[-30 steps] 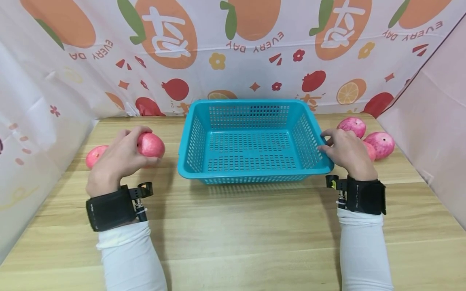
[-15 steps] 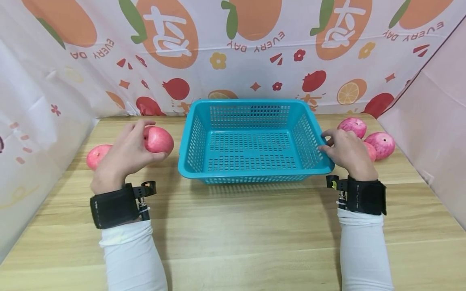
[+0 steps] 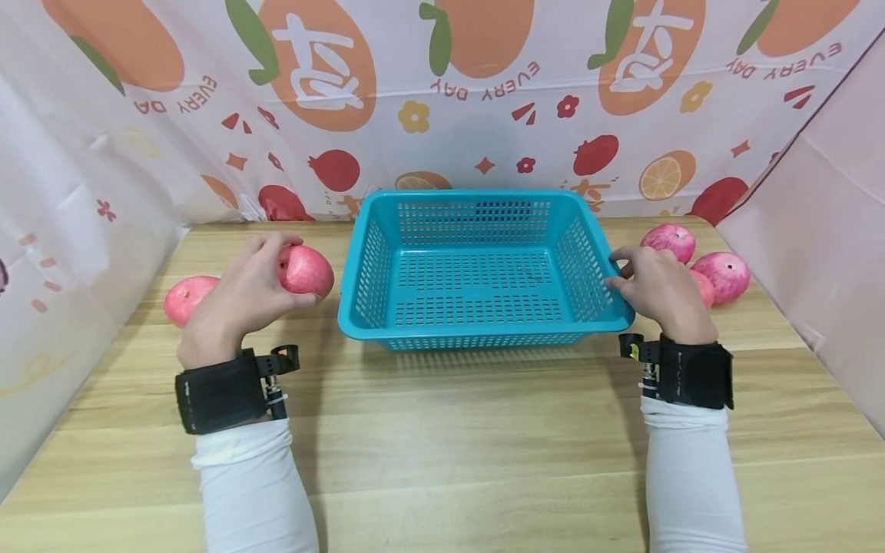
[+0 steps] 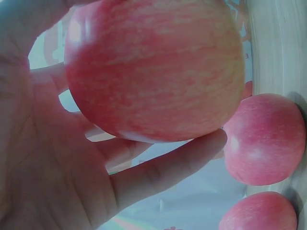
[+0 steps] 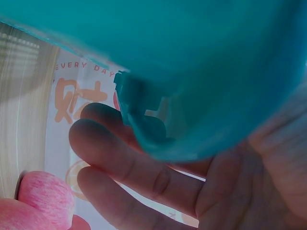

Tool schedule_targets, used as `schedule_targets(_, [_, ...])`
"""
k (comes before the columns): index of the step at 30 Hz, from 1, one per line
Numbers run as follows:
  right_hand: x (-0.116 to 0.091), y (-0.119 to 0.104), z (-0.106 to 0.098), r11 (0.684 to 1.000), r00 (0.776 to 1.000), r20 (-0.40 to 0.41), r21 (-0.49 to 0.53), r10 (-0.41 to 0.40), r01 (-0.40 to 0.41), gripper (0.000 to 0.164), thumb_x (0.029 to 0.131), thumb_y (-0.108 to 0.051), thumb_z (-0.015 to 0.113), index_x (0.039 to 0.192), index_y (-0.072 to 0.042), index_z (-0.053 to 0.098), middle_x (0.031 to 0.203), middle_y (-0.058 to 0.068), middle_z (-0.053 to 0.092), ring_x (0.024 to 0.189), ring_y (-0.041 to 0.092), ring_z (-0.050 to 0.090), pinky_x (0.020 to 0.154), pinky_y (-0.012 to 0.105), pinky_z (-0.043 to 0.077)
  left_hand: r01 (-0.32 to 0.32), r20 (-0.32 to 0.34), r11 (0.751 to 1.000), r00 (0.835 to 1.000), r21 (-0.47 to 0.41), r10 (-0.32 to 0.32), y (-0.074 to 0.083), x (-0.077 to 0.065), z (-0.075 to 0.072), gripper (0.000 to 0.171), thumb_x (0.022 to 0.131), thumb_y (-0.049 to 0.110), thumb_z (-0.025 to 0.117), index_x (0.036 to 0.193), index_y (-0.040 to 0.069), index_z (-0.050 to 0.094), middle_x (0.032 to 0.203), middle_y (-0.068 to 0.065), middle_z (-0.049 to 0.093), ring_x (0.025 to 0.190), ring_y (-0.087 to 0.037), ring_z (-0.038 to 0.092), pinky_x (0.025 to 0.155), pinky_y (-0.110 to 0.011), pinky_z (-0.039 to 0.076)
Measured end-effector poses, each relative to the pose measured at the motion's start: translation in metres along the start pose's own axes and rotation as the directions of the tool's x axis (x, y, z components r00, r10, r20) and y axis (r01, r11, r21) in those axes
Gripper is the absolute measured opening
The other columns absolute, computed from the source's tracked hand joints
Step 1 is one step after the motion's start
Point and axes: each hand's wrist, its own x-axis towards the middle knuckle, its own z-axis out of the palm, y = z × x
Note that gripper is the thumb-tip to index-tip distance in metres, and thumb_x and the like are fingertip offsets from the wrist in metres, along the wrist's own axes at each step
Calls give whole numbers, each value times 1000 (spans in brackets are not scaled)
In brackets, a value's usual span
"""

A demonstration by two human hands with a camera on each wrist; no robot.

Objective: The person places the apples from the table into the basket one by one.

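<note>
My left hand (image 3: 238, 303) holds a red apple (image 3: 307, 270) left of the blue-green plastic basket (image 3: 477, 333). In the left wrist view, that apple (image 4: 156, 72) sits between thumb and fingers, with its underside visible above the table. Another apple (image 3: 187, 299) lies behind the hand, partly covered by it; two apples (image 4: 265, 139) show on the table in the left wrist view. My right hand (image 3: 664, 292) grips the basket's right rim, thumb at the inner side. Close up, its fingers (image 5: 139, 167) curl beneath the rim (image 5: 192, 155).
Just right of my right hand lie a pink-streaked apple (image 3: 669, 241), a second one (image 3: 723, 276) and a third (image 3: 703, 287) partly hidden by the hand. A fruit-print cloth (image 3: 470, 138) hangs behind the wooden table (image 3: 470, 445), and pale sheets flank both sides.
My left hand has carried its apple a short way right, toward the basket, slowing in the last half second. The right hand and the basket have stayed put.
</note>
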Motion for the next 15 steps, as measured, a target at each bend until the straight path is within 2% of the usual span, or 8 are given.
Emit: schedule_targets(15, [-1,-2,-2,1000,999,30,-3,30,-30,46,82,-15,65,119,7,49,97,29,59,77,36,59,65,49,53,5,5,1000,1000,-5,-5,2,1,1,77,68,23,75,131,7,34,124,-23,33,104,-41,34,71,-63,46])
